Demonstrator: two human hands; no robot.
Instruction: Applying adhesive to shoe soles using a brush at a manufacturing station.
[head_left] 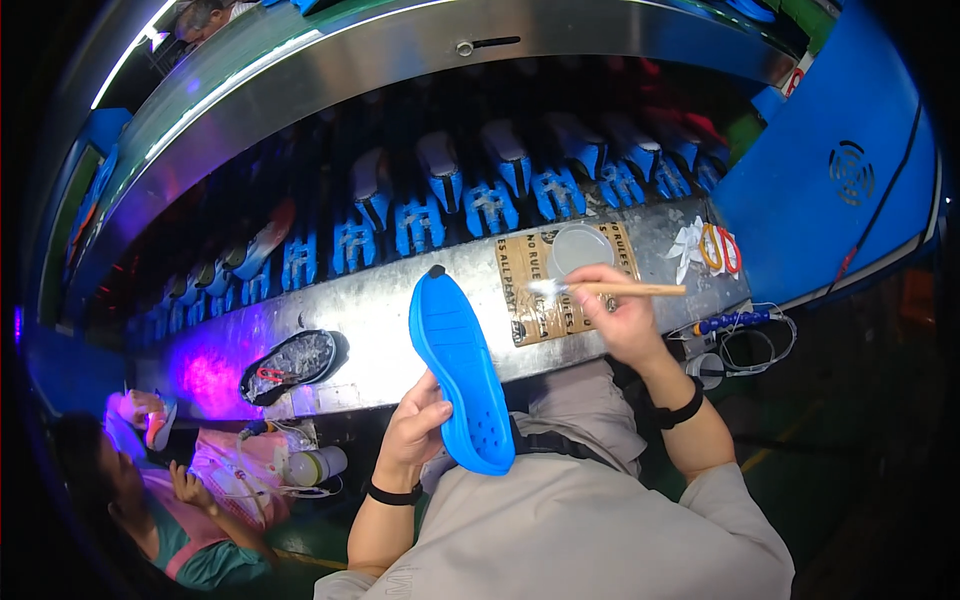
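Note:
My left hand [412,428] grips the edge of a blue shoe sole [452,345], thumb over its rim. The sole is tilted with its inner side up, and small holes show at its lower end. A small dark piece [436,271] is at its upper tip. In my right hand [628,322] is a brush [645,290] with a wooden handle, its pale bristles pointing left toward the sole but apart from it. Just beyond that hand, a round translucent bowl [582,252] stands on a printed brown cardboard sheet [540,325].
A metal bench [400,330] runs in front of me, beside a row of blue shoe holders [418,225]. Elastic bands [720,248] lie at right, and a dark tray [290,366] at left. A blue machine panel [840,150] bounds the right. A co-worker [190,520] sits at left.

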